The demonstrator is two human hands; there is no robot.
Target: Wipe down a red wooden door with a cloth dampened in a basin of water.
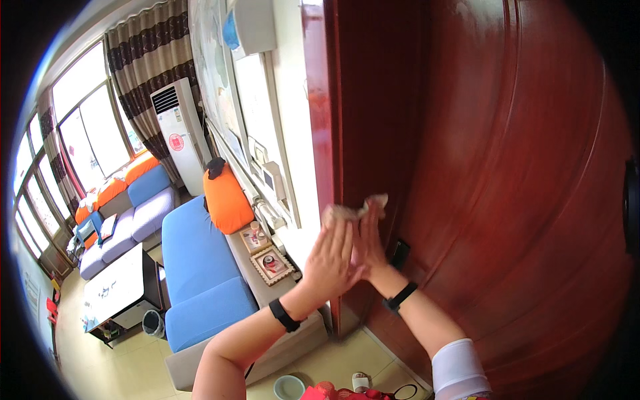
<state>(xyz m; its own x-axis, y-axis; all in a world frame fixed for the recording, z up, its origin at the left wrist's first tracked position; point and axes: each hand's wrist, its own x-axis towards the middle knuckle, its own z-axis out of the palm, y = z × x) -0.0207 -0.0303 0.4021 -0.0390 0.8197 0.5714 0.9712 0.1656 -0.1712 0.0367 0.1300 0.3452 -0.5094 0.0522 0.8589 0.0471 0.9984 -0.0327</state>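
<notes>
Both my hands are raised against the edge of a dark red wooden door frame (327,165). My left hand (332,257), fingers pointing up, presses a pale crumpled cloth (342,212) to the frame's face. My right hand (370,245) lies close beside it, on the inner side of the frame, with part of the cloth showing above its fingertips. The hands are slightly blurred. A black band circles each wrist. To the right spreads a red wooden door (500,175), with a dark handle or lock part (400,254) just beyond my right hand.
On the floor below stand a pale basin (289,387) and a foot in a white slipper (360,382). A blue-covered sofa (200,260) with an orange cushion (227,200) runs along the wall at left. Beyond it are a coffee table (120,285), a waste bin (153,322) and a standing air conditioner (182,140).
</notes>
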